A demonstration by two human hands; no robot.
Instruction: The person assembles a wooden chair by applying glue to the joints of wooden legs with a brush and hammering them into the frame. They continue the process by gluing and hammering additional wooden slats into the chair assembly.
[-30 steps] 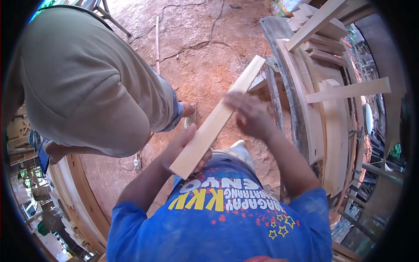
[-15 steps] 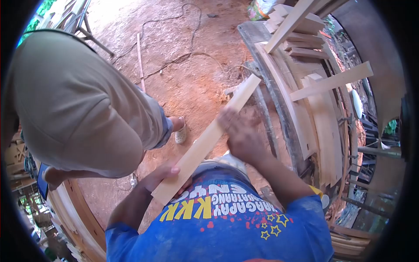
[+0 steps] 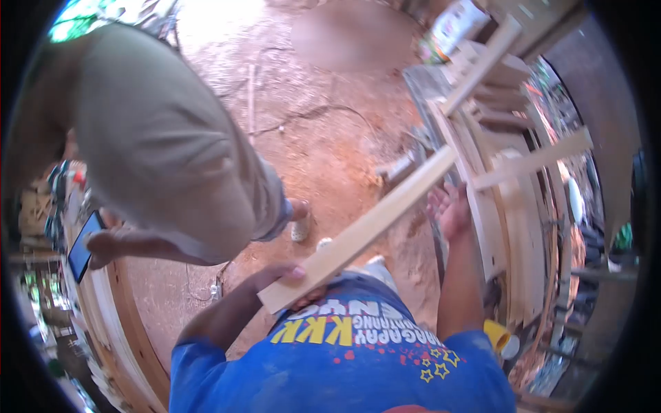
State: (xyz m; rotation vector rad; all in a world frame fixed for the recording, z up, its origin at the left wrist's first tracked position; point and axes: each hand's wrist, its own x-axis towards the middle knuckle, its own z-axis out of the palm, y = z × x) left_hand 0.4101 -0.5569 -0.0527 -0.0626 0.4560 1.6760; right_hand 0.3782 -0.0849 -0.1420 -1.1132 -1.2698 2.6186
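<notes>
A pale wooden board slants across the front of my blue shirt, its far end reaching toward the bench on the right. My left hand grips its near end, thumb on top and fingers underneath. Off the board's far end, on its right side, my right hand is turned palm up with the fingers apart and holds nothing. A small gap seems to lie between those fingers and the wood, though blur makes contact hard to judge.
On my left stands a person in a tan shirt, holding a blue-screened phone. The bench at right bears stacked boards and a plank jutting out. A cable runs over the dirt floor.
My right hand has come off the board's face and moved right, opening palm up. The board has shifted right in view, still in my left hand. The phone shows more fully.
</notes>
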